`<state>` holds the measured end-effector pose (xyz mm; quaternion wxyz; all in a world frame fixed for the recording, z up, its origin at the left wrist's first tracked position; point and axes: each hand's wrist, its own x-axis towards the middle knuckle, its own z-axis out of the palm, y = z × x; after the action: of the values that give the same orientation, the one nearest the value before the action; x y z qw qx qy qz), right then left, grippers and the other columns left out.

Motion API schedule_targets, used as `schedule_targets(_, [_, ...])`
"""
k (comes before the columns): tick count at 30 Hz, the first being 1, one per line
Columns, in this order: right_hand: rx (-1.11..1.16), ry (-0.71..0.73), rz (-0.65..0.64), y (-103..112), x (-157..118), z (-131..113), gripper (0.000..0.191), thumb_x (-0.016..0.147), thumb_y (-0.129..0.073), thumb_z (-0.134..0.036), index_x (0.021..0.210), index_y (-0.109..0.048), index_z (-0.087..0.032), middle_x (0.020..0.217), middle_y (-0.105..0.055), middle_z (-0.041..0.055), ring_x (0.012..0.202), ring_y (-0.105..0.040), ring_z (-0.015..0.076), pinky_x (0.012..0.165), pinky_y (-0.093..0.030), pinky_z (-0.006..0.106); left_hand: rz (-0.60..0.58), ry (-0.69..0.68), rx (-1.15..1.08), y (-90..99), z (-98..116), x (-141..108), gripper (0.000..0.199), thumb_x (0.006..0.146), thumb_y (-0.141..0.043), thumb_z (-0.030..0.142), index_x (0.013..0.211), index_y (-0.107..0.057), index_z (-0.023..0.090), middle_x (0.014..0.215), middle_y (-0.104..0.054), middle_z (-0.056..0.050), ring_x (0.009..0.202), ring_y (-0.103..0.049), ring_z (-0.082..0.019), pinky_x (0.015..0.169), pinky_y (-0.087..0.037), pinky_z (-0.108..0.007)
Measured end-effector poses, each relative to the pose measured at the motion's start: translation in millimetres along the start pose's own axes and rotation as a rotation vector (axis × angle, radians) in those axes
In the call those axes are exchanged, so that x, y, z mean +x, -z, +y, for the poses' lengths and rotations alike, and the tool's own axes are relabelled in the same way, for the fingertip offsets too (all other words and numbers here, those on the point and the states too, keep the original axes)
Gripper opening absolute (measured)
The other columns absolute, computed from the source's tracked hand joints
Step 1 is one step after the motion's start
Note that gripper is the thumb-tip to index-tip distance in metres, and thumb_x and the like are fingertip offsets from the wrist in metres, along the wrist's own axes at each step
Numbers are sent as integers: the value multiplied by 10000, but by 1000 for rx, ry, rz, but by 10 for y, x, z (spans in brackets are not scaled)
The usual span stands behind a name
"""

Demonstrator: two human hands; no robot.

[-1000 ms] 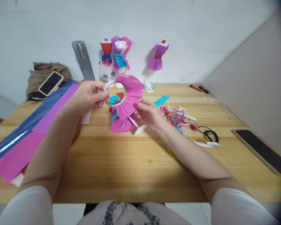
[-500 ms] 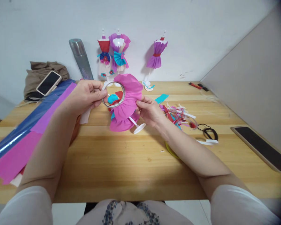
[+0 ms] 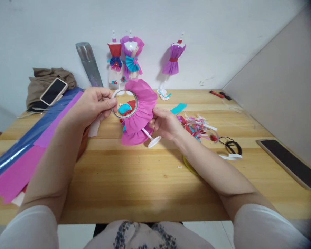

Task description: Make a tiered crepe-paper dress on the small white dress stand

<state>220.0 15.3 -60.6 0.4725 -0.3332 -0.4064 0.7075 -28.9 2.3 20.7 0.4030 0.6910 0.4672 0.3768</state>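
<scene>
My left hand [image 3: 94, 105] pinches a thin roll of tape [image 3: 114, 110], held upright so the table shows through its ring. Gathered pink crepe paper [image 3: 145, 103] fans out along the right side of the roll. My right hand [image 3: 166, 124] has its thumb and fingers closed on the outer edge of this paper. Behind and below lies a small dress form with a pink ruffled skirt [image 3: 134, 139], tipped over, its white stand [image 3: 154, 141] pointing toward me. Red and turquoise parts of it show through the ring; the pink paper hides the rest.
Dressed mini mannequins [image 3: 174, 58] stand along the wall near a grey bottle [image 3: 89, 64]. Crepe sheets [image 3: 20, 169], brown cloth [image 3: 38, 84] and a phone [image 3: 54, 91] lie left. Paper scraps [image 3: 197, 128], a black cord [image 3: 233, 148] and another phone [image 3: 287, 162] lie right.
Both hands are almost still. The tape roll and the pink paper have shifted very slightly left and up, and my right fingers have changed their hold on the paper's edge a little.
</scene>
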Motion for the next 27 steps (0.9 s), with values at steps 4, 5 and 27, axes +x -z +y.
schedule_targets(4, [-82,118,16,-18,-22,3,407,594,-884,-427,732,-578,-197,571,-567,-49,495,-509,86,452,-344,201,-34,-17,-6,-11,-9,-1,245,835,-737,353,701,-646,169,438,-500,43,359,-361,-51,379,-190,-219])
schedule_targets(5, [-109,150,20,-24,-27,3,410,589,-892,-423,744,-586,-199,577,-568,-52,502,-510,85,457,-344,204,-47,-21,-5,-16,-4,-1,256,830,-745,361,695,-646,167,435,-498,44,358,-359,-49,376,-188,-217])
schedule_targets(27, [16,138,-41,-14,-19,-41,384,584,-895,-339,666,-553,-185,523,-442,-79,448,-355,33,426,-236,173,-37,-52,-89,54,-92,61,212,850,-706,298,688,-666,168,447,-507,16,354,-395,-62,363,-256,-211])
